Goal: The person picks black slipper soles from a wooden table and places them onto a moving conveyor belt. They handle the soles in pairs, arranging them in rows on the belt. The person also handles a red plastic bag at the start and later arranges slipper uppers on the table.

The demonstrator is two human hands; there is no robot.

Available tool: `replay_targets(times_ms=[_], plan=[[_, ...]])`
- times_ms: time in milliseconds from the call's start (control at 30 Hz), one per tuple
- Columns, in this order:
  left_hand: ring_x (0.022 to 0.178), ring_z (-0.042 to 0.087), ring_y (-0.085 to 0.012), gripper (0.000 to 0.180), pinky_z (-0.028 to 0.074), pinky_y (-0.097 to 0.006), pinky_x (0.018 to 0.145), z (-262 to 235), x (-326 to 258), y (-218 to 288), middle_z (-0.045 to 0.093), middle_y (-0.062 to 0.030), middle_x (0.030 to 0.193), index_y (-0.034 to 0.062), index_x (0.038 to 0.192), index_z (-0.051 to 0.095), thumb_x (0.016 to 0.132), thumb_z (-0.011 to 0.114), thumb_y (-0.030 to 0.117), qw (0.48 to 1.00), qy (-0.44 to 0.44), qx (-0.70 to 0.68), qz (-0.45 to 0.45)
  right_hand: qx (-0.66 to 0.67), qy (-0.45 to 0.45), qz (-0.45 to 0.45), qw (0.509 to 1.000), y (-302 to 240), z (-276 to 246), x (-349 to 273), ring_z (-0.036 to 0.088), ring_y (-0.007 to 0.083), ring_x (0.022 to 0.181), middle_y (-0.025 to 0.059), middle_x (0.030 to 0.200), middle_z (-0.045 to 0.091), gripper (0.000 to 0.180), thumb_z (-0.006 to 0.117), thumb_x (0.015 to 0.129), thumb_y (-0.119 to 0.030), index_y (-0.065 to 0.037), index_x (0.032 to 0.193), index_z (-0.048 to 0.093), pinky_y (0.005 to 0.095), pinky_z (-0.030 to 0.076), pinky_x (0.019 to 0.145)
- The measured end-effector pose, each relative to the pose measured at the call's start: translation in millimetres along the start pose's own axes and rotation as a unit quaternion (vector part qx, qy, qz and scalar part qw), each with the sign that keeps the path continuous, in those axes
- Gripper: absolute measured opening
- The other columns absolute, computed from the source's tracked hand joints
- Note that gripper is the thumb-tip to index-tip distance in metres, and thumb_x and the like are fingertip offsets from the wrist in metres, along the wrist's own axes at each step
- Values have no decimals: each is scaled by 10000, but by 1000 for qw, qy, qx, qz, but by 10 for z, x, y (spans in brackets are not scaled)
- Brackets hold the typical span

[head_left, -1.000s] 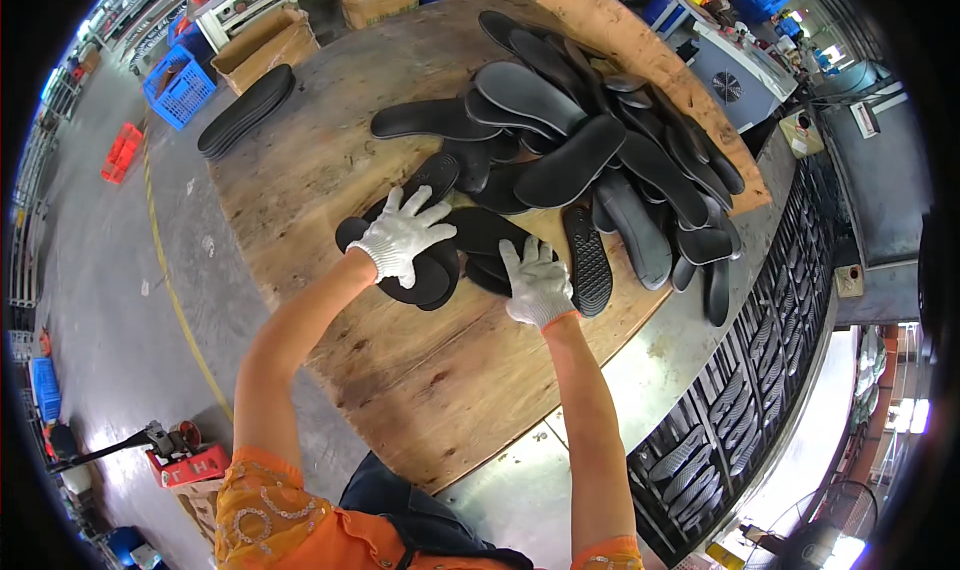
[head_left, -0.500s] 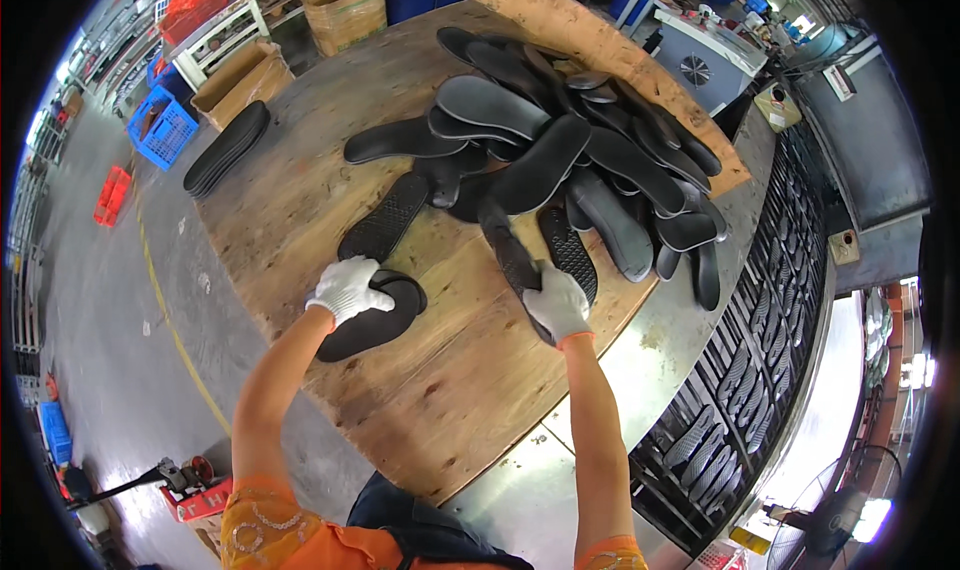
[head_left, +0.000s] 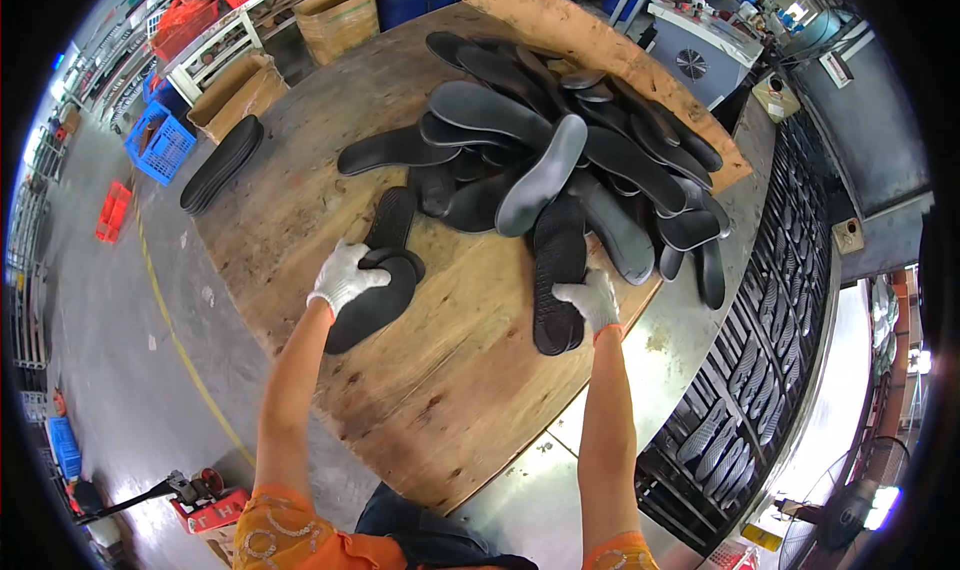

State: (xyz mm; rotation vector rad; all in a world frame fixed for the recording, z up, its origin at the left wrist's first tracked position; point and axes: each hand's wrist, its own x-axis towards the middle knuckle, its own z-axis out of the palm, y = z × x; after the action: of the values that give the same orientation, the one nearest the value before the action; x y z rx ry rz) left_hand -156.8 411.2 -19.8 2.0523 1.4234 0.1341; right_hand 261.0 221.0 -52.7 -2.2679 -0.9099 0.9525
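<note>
In a white glove, my left hand (head_left: 345, 273) is closed round a small stack of black shoe soles (head_left: 372, 315), thumb lying over the top one. A sole with a patterned face (head_left: 391, 218) lies just beyond, partly covered by this stack. My right hand (head_left: 592, 300), gloved too, grips the right edge of a pair of patterned black soles (head_left: 556, 280), thumb on the upper face. This pair lies one over the other, nearly lined up, with the far ends against the pile. The fingers under the edges are hidden.
A large pile of black soles (head_left: 490, 110) covers the far side of the wooden table (head_left: 440, 390), backed by a wooden board (head_left: 590, 45). A neat sole stack (head_left: 222, 165) sits at the left edge. On the right runs a rack (head_left: 745, 370) holding several soles.
My right hand has moved right and swung its sole over the patterned one beside it. My left hand has shifted slightly with its stack. One sole on the pile has tilted.
</note>
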Motion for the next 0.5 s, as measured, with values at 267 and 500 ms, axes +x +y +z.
replay_targets(times_ms=[267,500], plan=[[1127,587,-425,595,475,-470,968,561,-941,426,605,-233,1196,9,1096,677,725,796,458,994,-92,-35,52,350,10,67,934,389,338,-1443,716,222,873,136,990,752,449,772,724,-127,63,1125,701,358,562,819],[1120,610,-413,577,486,-474,955,1307,-1930,1073,613,-221,1223,8,1112,673,769,782,458,979,-187,-48,60,376,73,145,912,937,413,-2831,701,220,927,130,1059,736,454,783,747,-95,65,1158,680,357,552,874]])
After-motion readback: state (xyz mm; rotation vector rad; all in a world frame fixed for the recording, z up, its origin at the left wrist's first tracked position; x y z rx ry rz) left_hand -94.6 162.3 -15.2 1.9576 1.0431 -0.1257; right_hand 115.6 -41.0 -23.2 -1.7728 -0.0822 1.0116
